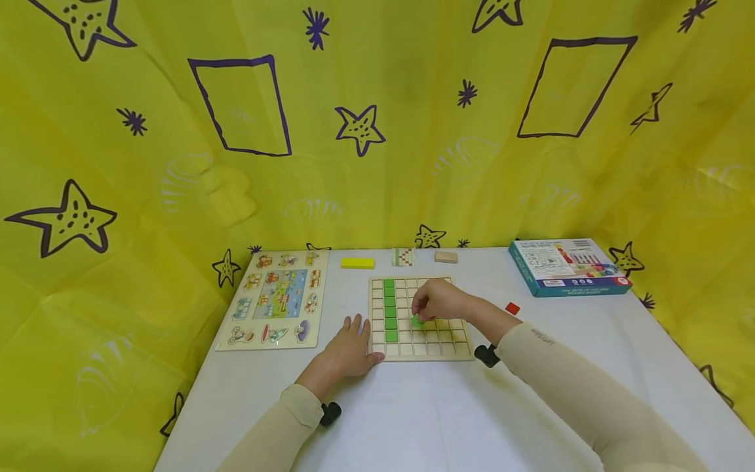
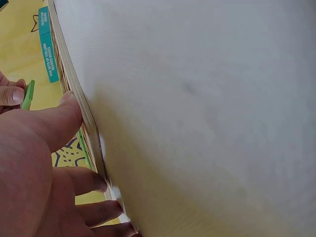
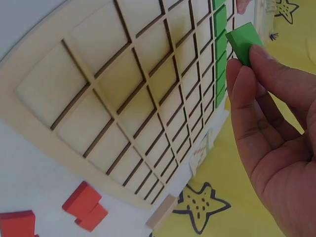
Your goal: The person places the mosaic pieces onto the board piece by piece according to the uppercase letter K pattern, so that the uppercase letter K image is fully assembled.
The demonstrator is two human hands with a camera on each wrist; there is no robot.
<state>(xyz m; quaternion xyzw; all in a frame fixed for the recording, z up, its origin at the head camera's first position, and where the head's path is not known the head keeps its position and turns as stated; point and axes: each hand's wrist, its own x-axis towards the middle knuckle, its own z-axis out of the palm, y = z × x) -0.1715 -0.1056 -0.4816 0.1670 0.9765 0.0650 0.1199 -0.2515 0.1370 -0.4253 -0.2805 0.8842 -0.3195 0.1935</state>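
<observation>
A wooden grid board lies on the white table, with a column of green tiles in its second column from the left. My right hand hovers over the board's middle and pinches a green square tile by its fingertips. The grid cells under that hand are bare wood. My left hand rests flat on the table, thumb pressed against the board's left edge.
A picture puzzle board lies at the left. Behind the grid are a yellow block, a pattern card and a wooden block. A teal box sits back right; red tiles lie right of the grid.
</observation>
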